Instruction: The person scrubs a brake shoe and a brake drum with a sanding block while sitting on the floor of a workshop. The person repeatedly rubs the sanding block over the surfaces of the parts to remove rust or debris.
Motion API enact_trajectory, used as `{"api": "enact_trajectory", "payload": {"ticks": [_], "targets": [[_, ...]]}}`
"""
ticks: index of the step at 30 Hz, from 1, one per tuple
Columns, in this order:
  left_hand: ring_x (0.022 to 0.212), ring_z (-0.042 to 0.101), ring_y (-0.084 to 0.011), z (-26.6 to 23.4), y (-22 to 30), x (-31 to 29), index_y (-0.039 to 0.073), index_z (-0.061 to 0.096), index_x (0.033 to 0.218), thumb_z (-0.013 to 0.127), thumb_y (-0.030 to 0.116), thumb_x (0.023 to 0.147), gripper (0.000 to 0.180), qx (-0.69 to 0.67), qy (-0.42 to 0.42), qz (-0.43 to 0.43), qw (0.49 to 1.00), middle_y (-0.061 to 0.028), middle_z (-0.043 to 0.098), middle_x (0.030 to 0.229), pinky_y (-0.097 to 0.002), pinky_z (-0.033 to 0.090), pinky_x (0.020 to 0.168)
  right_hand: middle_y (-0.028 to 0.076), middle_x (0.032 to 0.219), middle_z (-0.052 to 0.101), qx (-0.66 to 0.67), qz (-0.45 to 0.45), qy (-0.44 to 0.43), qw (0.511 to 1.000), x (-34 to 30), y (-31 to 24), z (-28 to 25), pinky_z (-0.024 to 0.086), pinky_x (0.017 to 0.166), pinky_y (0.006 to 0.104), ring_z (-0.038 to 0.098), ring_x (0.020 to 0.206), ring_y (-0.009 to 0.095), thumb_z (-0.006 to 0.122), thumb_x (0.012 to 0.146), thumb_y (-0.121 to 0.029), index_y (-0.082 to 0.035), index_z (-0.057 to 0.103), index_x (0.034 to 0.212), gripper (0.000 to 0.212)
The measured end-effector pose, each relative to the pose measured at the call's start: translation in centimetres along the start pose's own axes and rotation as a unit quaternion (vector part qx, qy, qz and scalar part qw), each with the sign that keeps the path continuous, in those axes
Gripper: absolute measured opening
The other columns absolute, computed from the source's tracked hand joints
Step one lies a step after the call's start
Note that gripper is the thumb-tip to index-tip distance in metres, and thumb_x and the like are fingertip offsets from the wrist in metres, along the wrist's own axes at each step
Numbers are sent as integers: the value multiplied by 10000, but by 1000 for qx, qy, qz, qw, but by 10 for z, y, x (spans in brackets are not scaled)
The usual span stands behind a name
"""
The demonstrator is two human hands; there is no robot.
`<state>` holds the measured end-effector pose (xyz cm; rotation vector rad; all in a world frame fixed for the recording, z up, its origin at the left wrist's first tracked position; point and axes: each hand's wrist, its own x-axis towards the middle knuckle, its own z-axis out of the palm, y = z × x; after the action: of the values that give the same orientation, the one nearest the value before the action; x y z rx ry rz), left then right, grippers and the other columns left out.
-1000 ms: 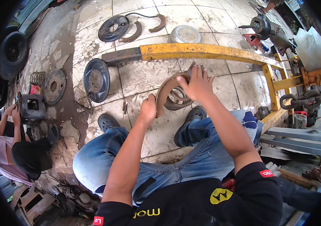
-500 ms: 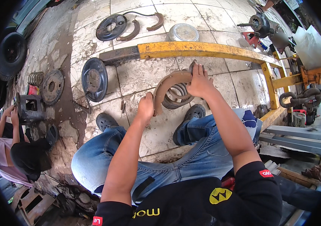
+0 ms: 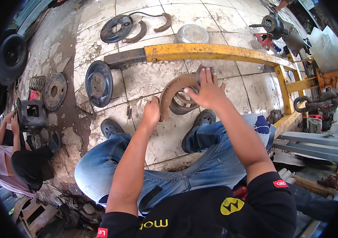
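Note:
A curved brown brake shoe is held up in front of me, between my knees. My left hand is closed round its lower left end. At the upper right end, my right hand presses a small dark brown flat piece under its stretched fingers, the thumb apart near the shoe's inner edge. What the piece is, I cannot make out. Behind the shoe, partly hidden by it, a coil spring rests on the tiles.
A yellow metal frame lies beyond my hands. Black brake backing plates, two more brake shoes and a round silver lid rest on the tiled floor. At left, another person handles a dark metal part.
My right hand has shifted slightly, its fingers now flatter and its thumb spread toward the shoe's inner side. The brake shoe and my left hand have moved slightly left.

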<state>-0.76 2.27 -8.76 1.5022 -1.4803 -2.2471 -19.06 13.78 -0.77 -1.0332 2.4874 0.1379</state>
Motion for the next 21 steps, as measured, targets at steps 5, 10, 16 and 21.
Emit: {"api": "enact_trajectory", "payload": {"ticks": [5,10,16,21], "targets": [[571,532,-179,3,4,-6,31,595,972,366,384,961,420,-8,32,-8,999,-87,573,763,-352,436,465,202,1590,58,-41,-31,-16,999,-18,-10,2,172,1108,654,98,1459,407,554,819,-668,16,43,1514,1101],[575,527,-177,3,4,-4,37,607,1002,365,384,964,424,12,20,2,1000,-85,573,771,-349,439,471,225,1586,42,-22,-24,-8,999,4,9,6,154,1115,650,94,1457,424,606,844,-343,27,37,1510,951],[538,513,-178,0,-2,1,34,597,959,371,385,963,417,-4,4,0,1000,-86,560,720,-343,424,457,205,1591,51,-29,-53,39,997,-7,0,18,151,1112,650,109,1462,402,503,868,-184,37,62,1507,807],[518,507,-180,5,4,-9,30,591,933,397,389,951,409,-34,15,-4,999,-85,558,706,-351,404,440,189,1596,38,-33,-24,23,999,-12,-12,16,178,1102,655,105,1461,402,472,905,-177,25,63,1508,757]]}}
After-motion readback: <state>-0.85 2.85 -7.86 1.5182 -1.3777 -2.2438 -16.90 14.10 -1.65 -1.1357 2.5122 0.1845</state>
